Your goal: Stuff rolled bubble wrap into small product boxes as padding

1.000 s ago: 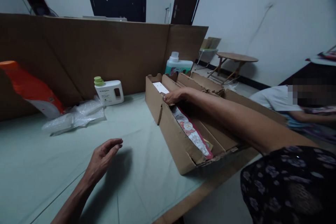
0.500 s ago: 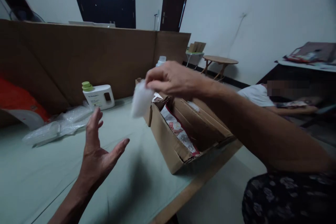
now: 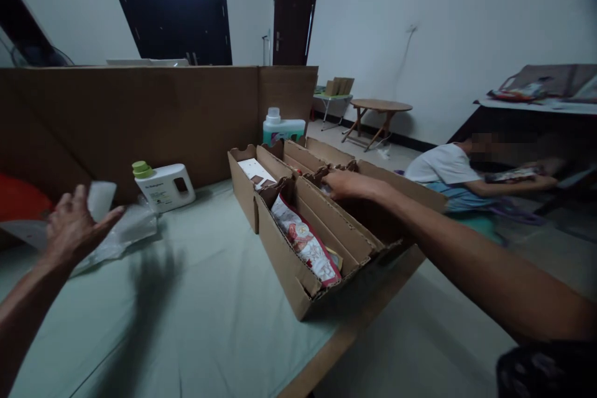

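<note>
My left hand [image 3: 69, 227] is at the left with fingers and thumb spread. A small white packet [image 3: 100, 199] shows just past the gap between thumb and forefinger; whether it touches the hand is unclear. Behind it lies clear bubble wrap [image 3: 135, 224]. My right hand [image 3: 345, 185] reaches down into a compartment of the cardboard boxes [image 3: 280, 261]; its fingertips are mostly hidden behind a cardboard wall, and I cannot make out what they hold. In the nearest box lies a white and red patterned pouch [image 3: 305, 239]. Another box holds a white card-like item [image 3: 255, 171].
A white jug with a green cap [image 3: 165, 188] stands near the cardboard screen [image 3: 140, 112]. Behind the boxes is a teal liquid bottle [image 3: 284, 129]. An orange bag [image 3: 23, 202] is at far left. A person [image 3: 443, 168] sits low at right, near a round table [image 3: 381, 104].
The white packet has gone from my right hand to beside my left hand, which has moved left towards the bubble wrap. My right hand has moved right and down into the boxes.
</note>
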`<state>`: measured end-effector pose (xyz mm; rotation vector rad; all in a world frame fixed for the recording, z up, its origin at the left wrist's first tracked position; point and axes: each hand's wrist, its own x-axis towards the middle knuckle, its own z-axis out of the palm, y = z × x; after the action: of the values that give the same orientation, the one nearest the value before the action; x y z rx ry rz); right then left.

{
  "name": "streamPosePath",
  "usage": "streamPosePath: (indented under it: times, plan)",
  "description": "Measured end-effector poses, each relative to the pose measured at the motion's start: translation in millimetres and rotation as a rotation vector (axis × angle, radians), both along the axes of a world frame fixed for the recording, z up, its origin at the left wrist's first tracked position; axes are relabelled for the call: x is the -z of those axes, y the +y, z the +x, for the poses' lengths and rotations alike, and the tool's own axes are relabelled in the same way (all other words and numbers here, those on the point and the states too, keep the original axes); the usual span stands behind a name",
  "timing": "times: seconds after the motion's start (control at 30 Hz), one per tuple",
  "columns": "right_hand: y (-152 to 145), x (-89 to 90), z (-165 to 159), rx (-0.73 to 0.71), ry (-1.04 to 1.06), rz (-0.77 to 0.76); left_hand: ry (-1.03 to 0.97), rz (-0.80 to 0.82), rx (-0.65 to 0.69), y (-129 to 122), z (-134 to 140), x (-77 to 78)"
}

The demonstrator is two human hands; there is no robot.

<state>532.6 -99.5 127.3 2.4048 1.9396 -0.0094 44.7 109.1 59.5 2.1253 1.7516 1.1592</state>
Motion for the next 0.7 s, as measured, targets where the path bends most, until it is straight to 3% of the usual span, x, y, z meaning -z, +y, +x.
streamPosePath:
  times: [0.07,0.13,0.23,0.3,0.4,0.47,0.5,0.57,0.6,0.63,0.7]
  plan:
    - [1.2,15.9,-3.7,0.034,-0.022,-0.006,0.012,-0.004,0.099,1.8,14.5,12.9]
    - [1.5,20.4,-7.3,0.071,-0.038,-0.027,-0.021,0.017,0.254,-13.2,37.8,29.6]
    - [-6.2,1.9,-9.0,0.127,-0.079,-0.006,-0.089,0.044,0.455,-52.6,78.1,41.4]
    - [-20.3,-24.7,-15.1,0.19,-0.134,0.065,-0.085,0.076,0.552,-82.1,102.7,31.4]
    - [-50.5,-69.7,-45.8,0.155,-0.132,0.367,-0.094,0.231,0.667,-125.2,132.9,-6.2]
    - [-65.1,-91.1,-77.0,-0.089,0.05,0.542,-0.152,0.347,0.689,-149.6,148.0,-34.1]
    - [-66.8,-97.0,-91.3,-0.26,0.182,0.529,-0.179,0.376,0.686,-158.6,153.5,-45.1]
    - [-55.3,-98.7,-107.1,-0.536,0.416,0.401,-0.191,0.343,0.672,-167.5,158.7,-56.2]
    - [-42.0,-95.0,-105.8,-0.605,0.492,0.353,-0.174,0.283,0.67,-167.0,157.9,-55.3]
    - [-24.5,-89.2,-97.9,-0.611,0.525,0.33,-0.147,0.205,0.667,-163.4,154.5,-50.2]
    - [17.3,-73.3,-66.7,-0.467,0.469,0.384,-0.093,0.04,0.642,-150.3,140.8,-30.2]
